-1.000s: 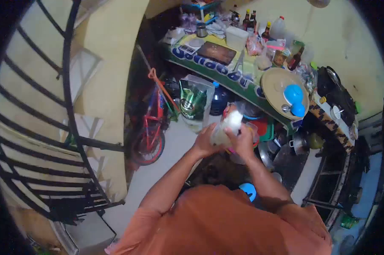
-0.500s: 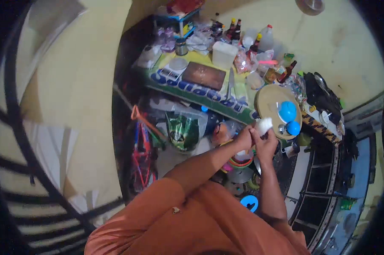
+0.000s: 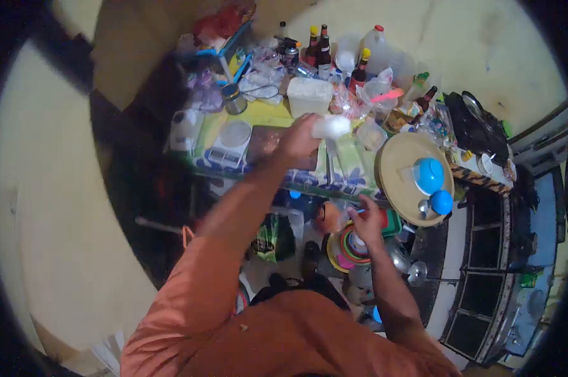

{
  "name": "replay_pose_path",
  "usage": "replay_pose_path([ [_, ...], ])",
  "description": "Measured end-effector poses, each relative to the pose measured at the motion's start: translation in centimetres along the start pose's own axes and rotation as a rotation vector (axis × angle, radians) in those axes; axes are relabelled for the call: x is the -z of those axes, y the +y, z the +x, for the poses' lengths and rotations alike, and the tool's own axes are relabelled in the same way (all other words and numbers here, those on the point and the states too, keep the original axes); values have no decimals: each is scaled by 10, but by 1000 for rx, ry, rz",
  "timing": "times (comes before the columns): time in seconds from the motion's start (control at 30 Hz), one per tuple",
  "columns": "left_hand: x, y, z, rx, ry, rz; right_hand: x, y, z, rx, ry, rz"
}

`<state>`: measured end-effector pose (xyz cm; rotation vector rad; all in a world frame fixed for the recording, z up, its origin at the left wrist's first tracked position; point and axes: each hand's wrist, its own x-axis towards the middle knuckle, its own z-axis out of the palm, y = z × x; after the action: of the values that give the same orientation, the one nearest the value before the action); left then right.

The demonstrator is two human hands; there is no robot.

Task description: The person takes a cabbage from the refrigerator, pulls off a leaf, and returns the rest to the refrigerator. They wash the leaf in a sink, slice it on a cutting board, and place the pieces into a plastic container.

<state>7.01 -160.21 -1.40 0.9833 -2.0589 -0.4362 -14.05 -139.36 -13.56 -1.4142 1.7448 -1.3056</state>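
Observation:
My left hand point(image 3: 301, 137) reaches over the table and grips a white object point(image 3: 332, 127), blurred, perhaps a bag or cloth. Under it lie a dark brown board point(image 3: 266, 146) and, to the right, a knife point(image 3: 331, 162). A white lidless-looking tub point(image 3: 309, 95) stands just behind. My right hand point(image 3: 369, 223) is lower, in front of the table edge, with its fingers apart and nothing in it. It is near stacked colourful bowls point(image 3: 347, 250) and left of a large tan tray point(image 3: 397, 179) that holds blue bowls point(image 3: 429, 176).
A white kitchen scale point(image 3: 231, 143) and a dark jar point(image 3: 234, 99) are on the left of the table. Dark bottles point(image 3: 323, 53) and a large clear jug point(image 3: 377, 53) stand at the back. A black bag point(image 3: 475, 129) lies at the right.
My left hand has moved up and left over the board with the white object. My right hand has let go of it and opened. The view has shifted.

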Motion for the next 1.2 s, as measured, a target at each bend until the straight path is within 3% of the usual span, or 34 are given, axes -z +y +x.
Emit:
replay_pose_path([
  [0.03, 0, -34, 3, -5, -17, 6, -20, 8, 16, 27, -57, -63],
  [0.1, -9, -114, 1, -245, -13, 185, -56, 30, 47, 41, -112, -120],
  [0.13, -1, -122, 4, -247, -29, 183, -72, 41, 64, 62, -180, -160],
  [0.2, 6, -135, 1, -18, -310, 423, -97, 62, 91, 69, -250, -203],
  [0.27, -11, -187, -22, -68, -333, 503, -116, 76, 108, 100, -217, -317],
  [0.33, -26, -203, -31, -134, -354, 580, -129, 83, 120, 74, -240, -378],
  [0.4, -39, -210, -35, 95, -598, 739, -140, 96, 129, 52, -256, -439],
  [0.5, -39, -197, -49, 194, -570, 570, -152, 118, 131, 183, -201, -456],
  [0.67, -46, -219, -68, -59, -512, 599, -161, 107, 149, -185, -315, -595],
  [0.8, -45, -231, -64, -133, -470, 392, -150, 75, 127, -192, -189, -506],
  [0.9, -48, -227, -62, -180, -389, 377, -147, 67, 104, -154, -133, -403],
  [0.97, -60, -234, -65, -164, -425, 387, -142, 57, 87, 90, 6, -263],
  [1.0, -64, -237, -67, -147, -464, 397, -138, 47, 77, 88, 8, -262],
  [1.07, -66, -236, -72, -161, -421, 418, -128, 28, 59, -204, -122, 24],
  [1.2, -63, -224, -71, -107, -347, 347, -121, 24, 36, -201, -92, -87],
])
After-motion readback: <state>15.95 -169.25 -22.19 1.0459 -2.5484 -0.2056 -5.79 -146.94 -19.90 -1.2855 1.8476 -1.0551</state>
